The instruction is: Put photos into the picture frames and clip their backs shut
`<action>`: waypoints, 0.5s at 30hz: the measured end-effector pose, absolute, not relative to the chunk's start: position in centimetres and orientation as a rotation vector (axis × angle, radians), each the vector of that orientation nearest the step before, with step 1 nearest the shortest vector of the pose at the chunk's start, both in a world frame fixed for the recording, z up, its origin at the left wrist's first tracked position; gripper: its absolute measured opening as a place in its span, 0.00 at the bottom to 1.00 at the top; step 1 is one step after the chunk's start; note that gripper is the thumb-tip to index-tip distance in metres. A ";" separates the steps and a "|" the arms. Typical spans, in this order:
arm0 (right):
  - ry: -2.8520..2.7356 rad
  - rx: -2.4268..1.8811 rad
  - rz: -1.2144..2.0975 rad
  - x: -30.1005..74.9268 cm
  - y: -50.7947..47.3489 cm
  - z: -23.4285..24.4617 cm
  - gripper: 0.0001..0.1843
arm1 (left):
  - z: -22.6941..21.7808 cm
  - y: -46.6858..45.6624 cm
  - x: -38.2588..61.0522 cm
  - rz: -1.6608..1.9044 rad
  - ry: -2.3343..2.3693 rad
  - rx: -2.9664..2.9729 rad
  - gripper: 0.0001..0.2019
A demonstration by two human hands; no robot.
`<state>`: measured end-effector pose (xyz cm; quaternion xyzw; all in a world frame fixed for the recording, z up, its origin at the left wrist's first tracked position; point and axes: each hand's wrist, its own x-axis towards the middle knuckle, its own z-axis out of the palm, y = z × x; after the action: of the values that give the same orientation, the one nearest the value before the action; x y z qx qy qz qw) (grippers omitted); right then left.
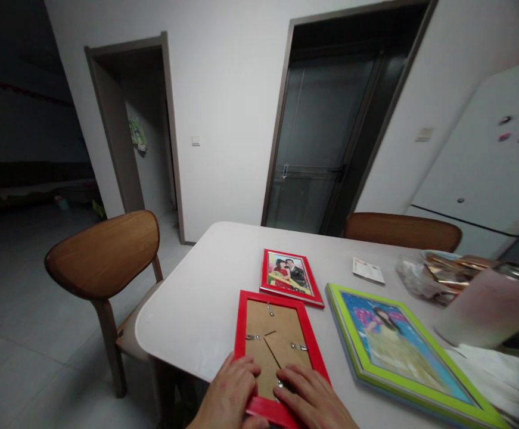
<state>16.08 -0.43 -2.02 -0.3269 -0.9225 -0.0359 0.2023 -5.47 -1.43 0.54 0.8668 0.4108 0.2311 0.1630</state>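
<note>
A red picture frame [316,350] lies face down at the near edge of the white table, its brown backing board [281,328] showing. Small metal clips sit along the board's sides, and a thin stand slot runs across it. My left hand [232,387] is closed around the frame's lower left side, thumb at the bottom edge. My right hand [315,399] grips the lower right corner, fingertips on the bottom metal clip [279,384]; its thumb is hidden. Just beyond lies a second red-framed photo [289,275] of two people, face up.
A large green-framed picture [402,345] rests to the right. Behind it are a small white card [368,270], a plastic bag [413,274] and a pinkish-white container [487,307]. Wooden chairs stand at the left [107,256] and far side [402,231] of the table [196,310].
</note>
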 end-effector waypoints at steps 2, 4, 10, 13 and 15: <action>-2.500 -0.924 -0.046 15.9 -0.6 -2.0 0.20 | 0.4 -1.3 -4.7 0.586 1.187 2.517 0.15; -2.368 -0.983 0.061 15.9 -1.0 -1.5 0.18 | 0.1 -1.3 -3.8 0.517 1.212 2.548 0.17; -1.504 -1.383 0.543 17.9 -3.0 -0.6 0.17 | 0.4 -1.7 -3.9 0.674 1.257 2.537 0.14; -0.979 -1.350 0.929 16.9 -3.6 -0.8 0.22 | 2.0 -1.6 -4.9 0.907 1.196 2.420 0.10; -0.816 -1.169 1.256 14.3 -3.4 -0.8 0.25 | 3.2 -1.8 -4.7 1.059 1.173 2.202 0.07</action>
<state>14.30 -3.37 -0.85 -0.5005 -0.3494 0.5377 0.5817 -4.73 -1.77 3.23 0.7937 0.4228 0.3815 0.2138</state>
